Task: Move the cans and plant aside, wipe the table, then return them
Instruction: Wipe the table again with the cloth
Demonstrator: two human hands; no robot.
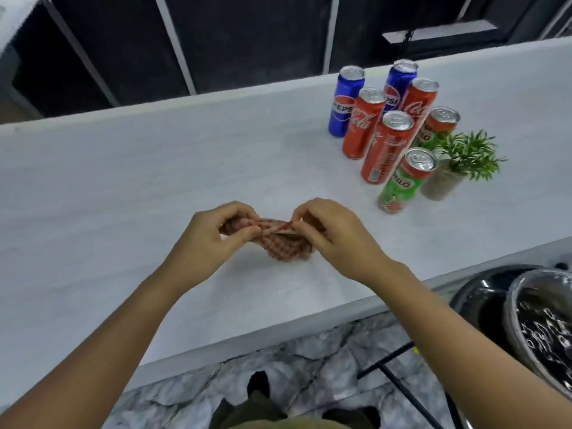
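A red-and-white checked cloth (283, 246) hangs bunched just above the white table (123, 187), near its front edge. My left hand (213, 239) pinches its left end and my right hand (331, 233) pinches its right end. At the back right stand several cans close together: two blue Pepsi cans (345, 103), three red Coca-Cola cans (385, 147) and two green Milo cans (405, 184). A small green plant (464, 156) in a pale pot stands just right of the nearer Milo can.
A dark sink (483, 301) with a shiny metal bowl (544, 323) lies at the right, past the table's end. Grey stone floor shows below the front edge. Dark panels stand behind the table's far edge.
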